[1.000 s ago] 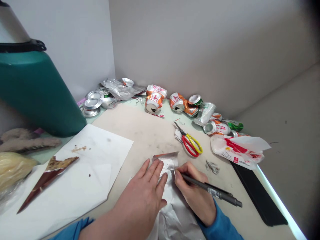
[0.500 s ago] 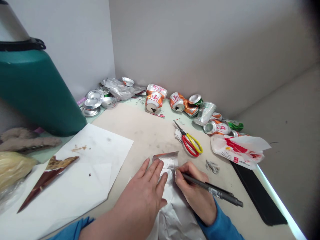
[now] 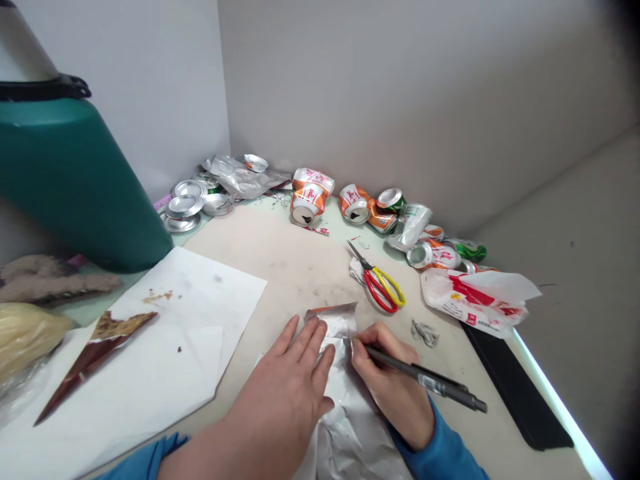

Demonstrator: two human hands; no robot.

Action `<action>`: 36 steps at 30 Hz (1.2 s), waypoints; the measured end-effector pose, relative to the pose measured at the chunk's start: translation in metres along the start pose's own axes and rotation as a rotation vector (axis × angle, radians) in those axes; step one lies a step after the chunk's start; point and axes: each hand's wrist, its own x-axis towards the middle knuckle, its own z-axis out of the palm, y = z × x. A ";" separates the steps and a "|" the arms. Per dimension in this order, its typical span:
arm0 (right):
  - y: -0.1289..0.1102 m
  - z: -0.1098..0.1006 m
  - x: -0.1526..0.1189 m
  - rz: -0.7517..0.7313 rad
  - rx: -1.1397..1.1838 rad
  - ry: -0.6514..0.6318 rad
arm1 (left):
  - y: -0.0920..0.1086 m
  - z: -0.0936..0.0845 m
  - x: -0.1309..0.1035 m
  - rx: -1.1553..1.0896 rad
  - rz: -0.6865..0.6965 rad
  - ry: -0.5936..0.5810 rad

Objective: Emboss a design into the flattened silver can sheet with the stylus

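Note:
My left hand (image 3: 285, 393) lies flat with its fingers spread, pressing on a small silvery metal sheet (image 3: 343, 323) with an orange edge. Beneath both is a crumpled whitish sheet (image 3: 345, 433). A dark grey pen (image 3: 440, 387) is pinched in my right hand (image 3: 390, 383), its tip hidden by the fingers at the metal sheet's right edge. Beyond my right hand, scissors (image 3: 383, 287) with one red and one yellow handle rest on the table, blades pointing away. A small crumpled scrap (image 3: 425, 333) lies just right of my right hand.
Crushed cans (image 3: 311, 197) and silvery can ends (image 3: 185, 205) line the back. At left are a green bottle (image 3: 75, 180), white paper (image 3: 190, 347) bearing a brown cone-shaped wrapper (image 3: 87, 370), and a yellowish bag (image 3: 30, 337). A red-and-white package (image 3: 475, 300) touches a black flat object (image 3: 515, 387) at right.

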 end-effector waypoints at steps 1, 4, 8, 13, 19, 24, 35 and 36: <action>0.001 0.000 0.000 0.004 -0.002 0.003 | 0.000 0.000 0.000 0.001 -0.003 -0.001; 0.002 -0.001 0.000 0.008 -0.017 0.019 | 0.000 0.000 0.000 -0.001 -0.004 -0.009; 0.003 -0.002 -0.001 0.002 -0.026 0.020 | 0.001 -0.001 -0.001 -0.014 0.002 -0.012; 0.002 -0.001 -0.001 0.011 -0.028 0.023 | 0.001 -0.001 0.000 -0.012 -0.006 -0.017; 0.002 -0.001 0.000 0.014 -0.034 0.022 | 0.001 0.000 -0.001 -0.011 0.001 -0.013; 0.001 -0.001 0.000 0.018 -0.029 0.026 | 0.000 -0.001 -0.001 -0.005 -0.001 -0.011; 0.002 -0.002 -0.001 0.021 -0.031 0.024 | 0.000 0.000 0.000 -0.024 -0.017 -0.007; 0.002 -0.002 -0.001 0.019 -0.035 0.025 | 0.000 0.000 0.000 -0.027 -0.020 -0.006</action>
